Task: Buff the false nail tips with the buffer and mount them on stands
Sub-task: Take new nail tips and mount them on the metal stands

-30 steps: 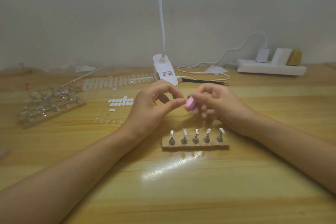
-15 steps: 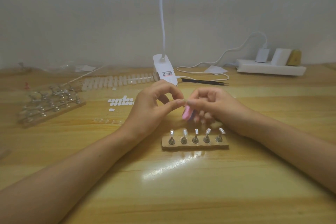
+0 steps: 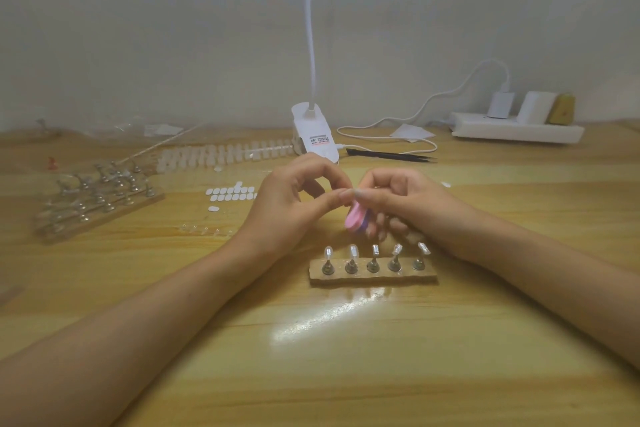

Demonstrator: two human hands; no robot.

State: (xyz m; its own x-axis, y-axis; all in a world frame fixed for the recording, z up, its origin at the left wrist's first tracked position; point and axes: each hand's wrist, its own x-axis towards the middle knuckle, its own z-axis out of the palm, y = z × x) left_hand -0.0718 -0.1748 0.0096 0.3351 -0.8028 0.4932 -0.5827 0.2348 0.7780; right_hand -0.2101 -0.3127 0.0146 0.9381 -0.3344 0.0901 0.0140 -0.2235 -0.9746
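Lower now than a second ago, the buffer (image 3: 355, 220) has swung from fingertip height to hang slanted under the right hand (image 3: 408, 199), whose curled fingers clasp its upper end just behind the wooden strip (image 3: 372, 276). It is one small block, rounded at the end, pink on the near face with a purple layer behind. Left of it, also behind the strip, the left hand (image 3: 294, 204) has thumb and forefinger pinched at the right hand's fingertips; I cannot tell whether this grip holds a nail tip. On the strip stand five metal stands (image 3: 373, 265) in one row, each topped with a clear tip. Far left of the strip on the desk (image 3: 346, 357) lies one second board (image 3: 100, 204) of stands, too blurred to count.
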